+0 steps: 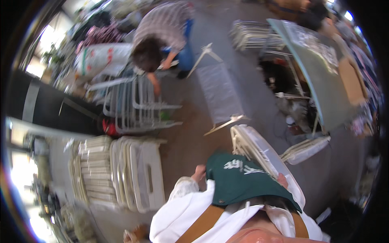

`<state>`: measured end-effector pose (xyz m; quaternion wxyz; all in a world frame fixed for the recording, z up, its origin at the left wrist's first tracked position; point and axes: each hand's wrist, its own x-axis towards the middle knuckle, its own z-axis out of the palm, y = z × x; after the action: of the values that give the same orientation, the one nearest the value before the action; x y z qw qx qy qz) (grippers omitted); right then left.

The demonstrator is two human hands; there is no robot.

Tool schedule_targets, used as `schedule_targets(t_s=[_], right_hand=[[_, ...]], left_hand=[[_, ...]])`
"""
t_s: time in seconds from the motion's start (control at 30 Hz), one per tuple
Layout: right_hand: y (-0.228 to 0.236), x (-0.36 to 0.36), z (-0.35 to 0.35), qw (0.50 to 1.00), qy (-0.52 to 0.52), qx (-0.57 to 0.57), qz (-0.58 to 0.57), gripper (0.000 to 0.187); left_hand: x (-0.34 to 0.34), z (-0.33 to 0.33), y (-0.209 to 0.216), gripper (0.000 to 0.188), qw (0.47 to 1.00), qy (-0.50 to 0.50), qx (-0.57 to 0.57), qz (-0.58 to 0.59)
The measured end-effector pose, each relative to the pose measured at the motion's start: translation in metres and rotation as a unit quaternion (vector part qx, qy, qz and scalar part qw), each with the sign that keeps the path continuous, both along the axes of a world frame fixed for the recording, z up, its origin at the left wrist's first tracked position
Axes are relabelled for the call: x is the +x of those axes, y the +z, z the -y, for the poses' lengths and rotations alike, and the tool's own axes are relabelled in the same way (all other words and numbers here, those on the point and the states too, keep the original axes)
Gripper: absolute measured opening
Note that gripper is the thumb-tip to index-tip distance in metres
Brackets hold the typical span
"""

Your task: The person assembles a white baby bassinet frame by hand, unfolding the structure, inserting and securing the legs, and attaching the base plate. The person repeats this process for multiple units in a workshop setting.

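My left hand (198,173) is at the left edge of the green apron (243,182) I wear. Its fingers look curled, but blur and the apron's edge hide whether anything is in them. On the right, my right hand (282,181) grips the edge of a pale folded chair (259,148), partly covered by the apron. This chair stands on edge right in front of me, slanting from upper left to lower right. Beyond it, a flat translucent panel with cream metal legs (221,93) lies on the floor.
Folded cream chairs (148,176) stand in a row at left. A bent-over person (162,36) reaches into white tubular frames (137,99). At right are a tilted greenish tabletop (320,77), another folded chair (308,149) and stacked frames (255,35).
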<state>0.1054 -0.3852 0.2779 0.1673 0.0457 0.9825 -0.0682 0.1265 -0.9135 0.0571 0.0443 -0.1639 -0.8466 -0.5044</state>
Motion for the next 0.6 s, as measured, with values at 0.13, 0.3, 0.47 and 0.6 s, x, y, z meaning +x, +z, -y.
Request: schedule_targets(t_s=[0.13,0.3,0.47,0.6], right_hand=[[0.039,-0.015,0.018,1.0,0.012,-0.003,0.025,0.055],[0.028,-0.011,0.017,0.999,-0.028,0.015,0.018,0.059],[0.037,-0.004,0.021,0.999,-0.042,0.01,0.016,0.058],[0.049,-0.004,0.029,0.999,-0.04,0.013,0.031,0.059]], left_hand=[[-0.013,-0.036,0.052,0.028,0.99,0.113,-0.038,0.07],[-0.034,-0.042,0.058,0.028,0.874,0.205,0.042,0.439],[-0.048,-0.039,0.058,0.028,0.862,0.191,0.033,0.469],[-0.048,-0.033,0.058,0.028,0.857,0.191,0.031,0.477]])
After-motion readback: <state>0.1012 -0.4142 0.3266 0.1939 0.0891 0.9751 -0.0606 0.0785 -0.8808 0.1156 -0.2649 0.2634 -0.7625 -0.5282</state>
